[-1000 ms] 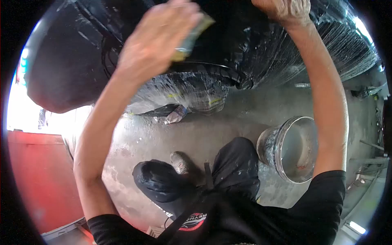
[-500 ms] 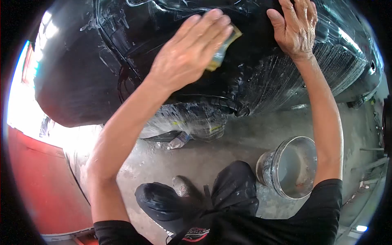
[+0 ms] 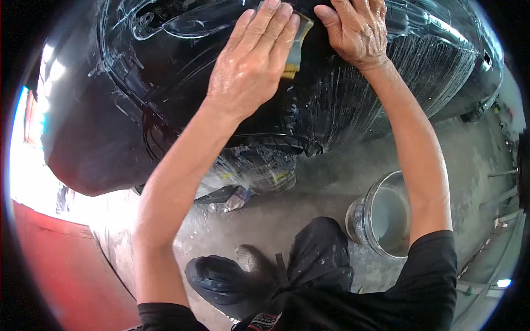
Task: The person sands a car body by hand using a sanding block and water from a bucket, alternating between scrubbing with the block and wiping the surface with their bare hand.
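Note:
My left hand (image 3: pixel 248 63) lies flat over a folded piece of sandpaper (image 3: pixel 293 55), grey with yellowish edges, pressing it against a black car body panel (image 3: pixel 187 71). The sandpaper shows along the right side of the fingers; the rest is under the hand. To the right, my right hand (image 3: pixel 361 30) rests on the same panel with thumb and fingers spread, holding nothing; its fingertips run out of the top of the view. The panel is wet, with whitish streaks and smears, heaviest at the right and along the seam at the left.
A dirty bucket (image 3: pixel 361 218) of cloudy water stands on the concrete floor (image 3: pixel 314 193), partly behind my right forearm. A crumpled plastic piece (image 3: pixel 237 198) lies under the car's lower edge. A red panel (image 3: pixel 55 265) is at the left.
The view has shifted, showing more of the panel's upper part. My left hand and the sandpaper have moved up the panel, nearer my right hand, which stays spread on the surface.

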The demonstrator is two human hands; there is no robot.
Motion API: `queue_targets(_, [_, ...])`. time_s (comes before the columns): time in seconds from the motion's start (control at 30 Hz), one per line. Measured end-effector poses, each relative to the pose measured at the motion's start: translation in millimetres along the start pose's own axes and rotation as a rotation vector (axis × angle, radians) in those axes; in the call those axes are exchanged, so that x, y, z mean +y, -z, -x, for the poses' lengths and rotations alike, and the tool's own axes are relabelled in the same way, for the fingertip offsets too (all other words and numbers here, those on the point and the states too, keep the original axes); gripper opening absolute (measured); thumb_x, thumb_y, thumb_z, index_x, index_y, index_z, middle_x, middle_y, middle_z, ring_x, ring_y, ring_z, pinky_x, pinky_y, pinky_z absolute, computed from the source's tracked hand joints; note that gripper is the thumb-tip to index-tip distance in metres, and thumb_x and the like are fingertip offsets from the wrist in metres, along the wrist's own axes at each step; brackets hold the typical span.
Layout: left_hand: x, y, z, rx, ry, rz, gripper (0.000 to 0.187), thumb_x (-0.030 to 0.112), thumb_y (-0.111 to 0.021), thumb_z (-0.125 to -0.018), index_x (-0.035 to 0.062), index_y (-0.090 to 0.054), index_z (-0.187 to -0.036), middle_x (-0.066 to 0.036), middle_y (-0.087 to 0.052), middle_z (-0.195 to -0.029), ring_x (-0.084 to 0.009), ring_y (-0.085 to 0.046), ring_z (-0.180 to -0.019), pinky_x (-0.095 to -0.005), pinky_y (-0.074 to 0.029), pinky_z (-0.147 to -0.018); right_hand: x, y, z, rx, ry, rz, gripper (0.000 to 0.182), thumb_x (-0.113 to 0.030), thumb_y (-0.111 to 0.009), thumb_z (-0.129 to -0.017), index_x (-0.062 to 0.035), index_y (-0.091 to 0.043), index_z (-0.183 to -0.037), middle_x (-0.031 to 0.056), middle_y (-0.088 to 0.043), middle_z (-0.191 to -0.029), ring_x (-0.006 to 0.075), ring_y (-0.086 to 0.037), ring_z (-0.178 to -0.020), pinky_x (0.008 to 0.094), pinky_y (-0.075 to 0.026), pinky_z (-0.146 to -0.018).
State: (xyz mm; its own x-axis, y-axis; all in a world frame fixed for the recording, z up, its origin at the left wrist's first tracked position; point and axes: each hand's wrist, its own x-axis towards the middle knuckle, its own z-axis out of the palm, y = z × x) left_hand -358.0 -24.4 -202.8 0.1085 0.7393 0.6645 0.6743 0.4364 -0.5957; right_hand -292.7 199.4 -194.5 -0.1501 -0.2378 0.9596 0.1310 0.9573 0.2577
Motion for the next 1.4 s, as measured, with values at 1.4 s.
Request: queue_targets(1.4, [42.3,-32.0,49.6,-0.172,-0.147,0.207,0.067,0.005,-0.066,-0.087,0.0091,-0.050,-0.152,-0.008,-0.047,-0.159,-0.0242,-0.035,-0.153,-0.0438,-0.027,-0.126,13.9,-28.4,7.6,0.229,0.129,0.062,0.047,-0.036,-0.055,-0.102,-0.0126,-0.061,-0.143,0.0165,-0.053,-0.148,0.0401,-0.047,-0.135,0.0494,-0.032,-0.117])
